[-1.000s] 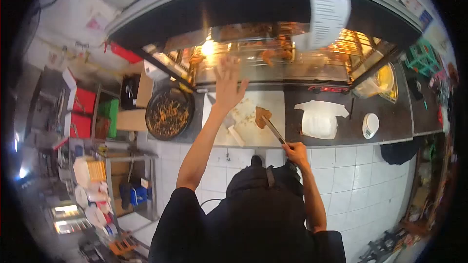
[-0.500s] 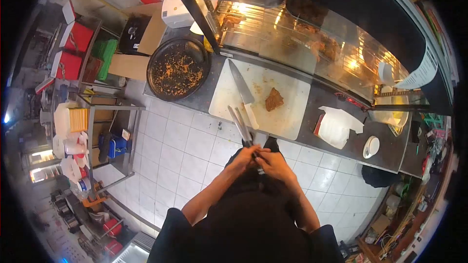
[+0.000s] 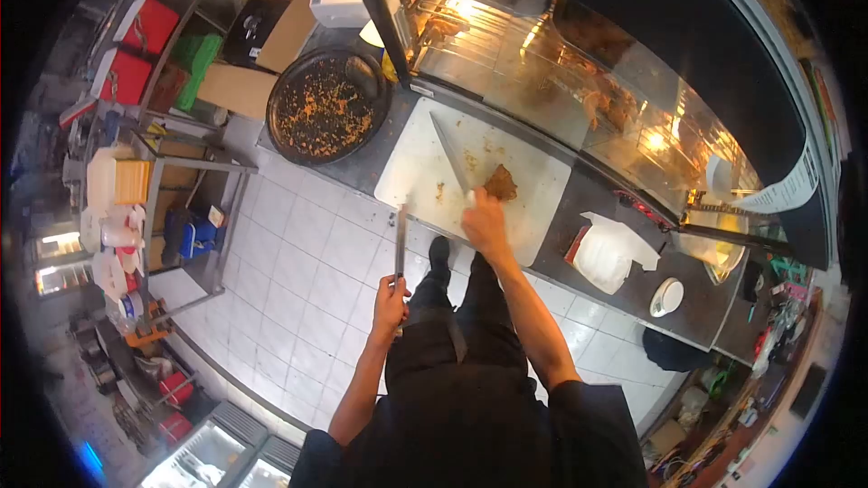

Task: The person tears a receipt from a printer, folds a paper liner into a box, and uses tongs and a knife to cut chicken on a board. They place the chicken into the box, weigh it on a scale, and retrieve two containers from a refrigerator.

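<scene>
My left hand (image 3: 390,309) is closed around metal tongs (image 3: 400,244), which point up over the floor just short of the counter edge. On the white cutting board (image 3: 411,158) lies a large knife (image 3: 449,154), its blade pointing to the far left. My right hand (image 3: 485,224) is closed at the knife's handle, most of which the fingers hide. A browned piece of meat (image 3: 502,183) lies on the board just beyond my right hand, with crumbs scattered about it.
A round black tray (image 3: 312,146) with orange crumbs stands left of the board. Behind is a lit glass warming cabinet (image 3: 506,54) with wire racks. To the right sit a paper-lined box (image 3: 604,253) and a small white tub (image 3: 666,296). A metal shelf rack (image 3: 194,163) stands left.
My hands were together on the tongs and have parted. The left has drawn the tongs to the left; the right has let them go, reached forward and taken the knife's handle.
</scene>
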`<state>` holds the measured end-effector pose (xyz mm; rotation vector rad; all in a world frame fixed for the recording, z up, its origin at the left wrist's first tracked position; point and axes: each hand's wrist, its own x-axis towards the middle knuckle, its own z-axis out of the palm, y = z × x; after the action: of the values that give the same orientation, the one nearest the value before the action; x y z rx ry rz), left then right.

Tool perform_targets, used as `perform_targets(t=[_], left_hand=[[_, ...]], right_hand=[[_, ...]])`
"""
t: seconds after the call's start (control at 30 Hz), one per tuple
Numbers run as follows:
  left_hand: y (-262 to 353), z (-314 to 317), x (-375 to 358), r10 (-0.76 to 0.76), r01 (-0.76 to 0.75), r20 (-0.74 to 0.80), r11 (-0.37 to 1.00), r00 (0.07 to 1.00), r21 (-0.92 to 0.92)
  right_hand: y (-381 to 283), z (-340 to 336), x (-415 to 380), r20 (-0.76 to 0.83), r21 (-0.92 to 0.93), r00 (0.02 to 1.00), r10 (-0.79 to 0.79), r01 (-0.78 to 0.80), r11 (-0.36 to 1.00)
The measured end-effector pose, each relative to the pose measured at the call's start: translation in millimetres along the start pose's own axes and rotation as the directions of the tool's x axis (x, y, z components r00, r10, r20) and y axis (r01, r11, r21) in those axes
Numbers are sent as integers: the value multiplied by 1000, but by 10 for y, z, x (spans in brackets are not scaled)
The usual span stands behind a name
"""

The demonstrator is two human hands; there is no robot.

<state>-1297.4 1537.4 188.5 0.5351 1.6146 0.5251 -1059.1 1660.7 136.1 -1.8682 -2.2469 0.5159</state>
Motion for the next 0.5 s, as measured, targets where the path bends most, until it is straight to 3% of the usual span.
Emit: perform_targets(t=[0.07,0.17,0.27,0.33,0.43,0.5], left_hand=[[-42,214,49,57,-58,45,998,997,25],[-145,614,357,251,-278,159,942,955,186],[56,1056,590,358,-389,158,882,920,265],[-45,1250,886,498,-490,94,772,862,405],[215,1262,844,415,-459,197,789,888,408],[309,1201,825,459,-499,199,768,866,402]], right_hand=[[119,-427,-275,-233,265,939,255,-190,945],[531,-758,-769,-125,235,925,359,-324,916],[727,-875,-1197,-93,233,905,415,-386,893],[745,-896,-1416,-60,243,885,461,-435,867],[692,-822,-1628,-97,303,850,518,-471,829],[604,-815,-1674,-122,388,830,545,-466,796]])
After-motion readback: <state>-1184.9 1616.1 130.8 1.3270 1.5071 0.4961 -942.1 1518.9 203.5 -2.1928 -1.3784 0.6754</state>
